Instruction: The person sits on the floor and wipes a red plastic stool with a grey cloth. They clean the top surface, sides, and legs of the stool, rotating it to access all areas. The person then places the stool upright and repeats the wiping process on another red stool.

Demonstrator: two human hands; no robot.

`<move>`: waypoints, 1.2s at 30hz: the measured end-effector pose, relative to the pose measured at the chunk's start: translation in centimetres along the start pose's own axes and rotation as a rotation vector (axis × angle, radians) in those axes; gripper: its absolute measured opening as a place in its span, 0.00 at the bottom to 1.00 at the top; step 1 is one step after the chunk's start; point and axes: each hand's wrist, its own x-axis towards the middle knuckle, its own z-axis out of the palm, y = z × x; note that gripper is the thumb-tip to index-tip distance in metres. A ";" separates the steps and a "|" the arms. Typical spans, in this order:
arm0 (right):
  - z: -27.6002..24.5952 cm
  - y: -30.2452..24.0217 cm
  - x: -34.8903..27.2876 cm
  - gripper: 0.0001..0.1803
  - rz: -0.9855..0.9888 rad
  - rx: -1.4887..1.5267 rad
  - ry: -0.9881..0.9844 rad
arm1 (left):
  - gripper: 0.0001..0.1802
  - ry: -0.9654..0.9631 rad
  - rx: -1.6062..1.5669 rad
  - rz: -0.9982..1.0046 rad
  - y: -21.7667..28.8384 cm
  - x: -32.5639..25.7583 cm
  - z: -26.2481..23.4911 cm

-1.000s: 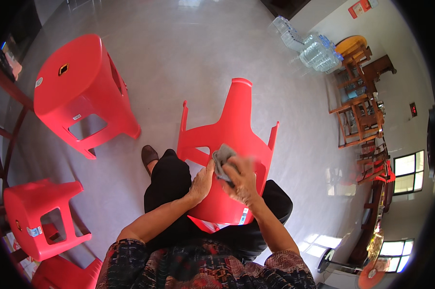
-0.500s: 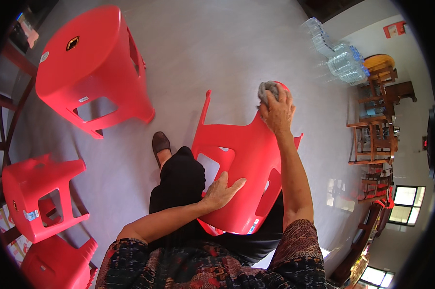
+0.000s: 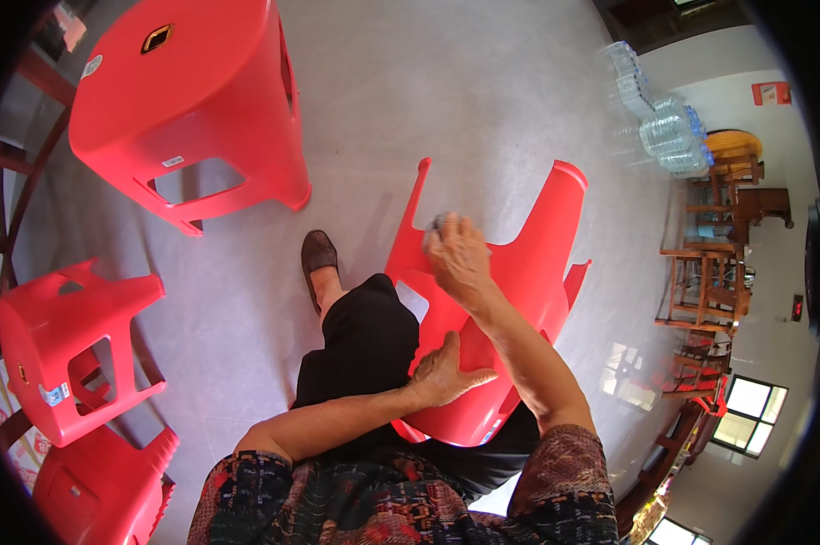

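Observation:
A red plastic stool (image 3: 539,227) lies tipped over across my lap, its legs pointing away from me. My left hand (image 3: 448,374) rests on the near part of the stool with thumb and fingers spread. My right hand (image 3: 462,259) is closed over a grey cloth (image 3: 439,222) at the stool's side, by the inner edge of the left leg. Most of the cloth is hidden under the fingers, and that hand is slightly blurred.
A large red stool (image 3: 192,100) stands at the far left. More red stools (image 3: 74,354) are nearer on the left. Packs of clear bottles (image 3: 673,136) and wooden chairs (image 3: 700,272) line the right side. My shoe (image 3: 319,254) is on the grey floor.
My right hand has moved with the cloth from the tip of the stool's right leg down and left to its side. My left hand stays on the stool. The view has shifted a little.

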 end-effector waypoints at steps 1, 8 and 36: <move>0.8 -0.8 0.9 0.12 -0.035 0.069 -0.112 | 0.53 -0.040 0.012 -0.024 0.6 -0.3 -0.5; 1.8 -3.8 5.9 0.14 -0.260 -0.022 -0.465 | 0.48 0.137 -0.067 0.227 -3.6 1.6 1.7; -7.2 -9.6 -27.6 0.20 0.426 0.714 0.533 | 0.45 0.047 -0.868 0.146 -1.7 1.9 -0.3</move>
